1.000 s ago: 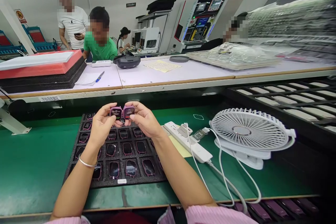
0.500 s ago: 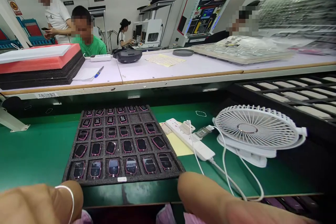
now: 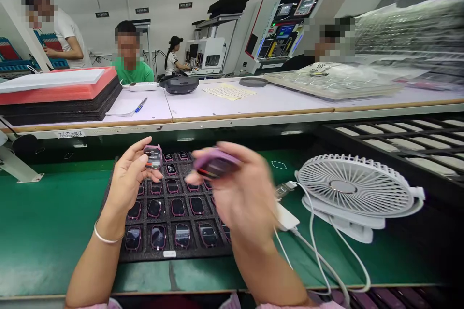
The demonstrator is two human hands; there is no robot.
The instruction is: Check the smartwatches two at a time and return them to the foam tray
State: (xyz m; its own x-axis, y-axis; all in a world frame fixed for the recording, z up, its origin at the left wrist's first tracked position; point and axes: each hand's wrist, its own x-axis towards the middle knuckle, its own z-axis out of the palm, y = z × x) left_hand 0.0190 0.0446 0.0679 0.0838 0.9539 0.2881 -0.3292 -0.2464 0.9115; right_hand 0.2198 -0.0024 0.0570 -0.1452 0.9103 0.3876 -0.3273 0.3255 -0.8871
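While the left hand (image 3: 126, 178) pinched a pink smartwatch (image 3: 152, 156) upright above the foam tray (image 3: 188, 251), fingers of the right hand (image 3: 239, 198) gripped a blurred purple watch (image 3: 216, 163) lying crosswise.

Motion blur smears the right hand (image 3: 239, 193) and the purple smartwatch (image 3: 216, 163) it holds, so neither the exact grip nor the watch's face can be made out. The display of the pink smartwatch (image 3: 153, 157) in the left hand (image 3: 126, 178) is too small to read. The hands hide part of the black foam tray (image 3: 188, 251) and most of the white power strip (image 3: 286, 217). The bottom edge cuts off the purple pieces (image 3: 384, 297) in the dark rack, and the wall signs (image 3: 142, 10) and machine screens (image 3: 304, 6) are too small to read.
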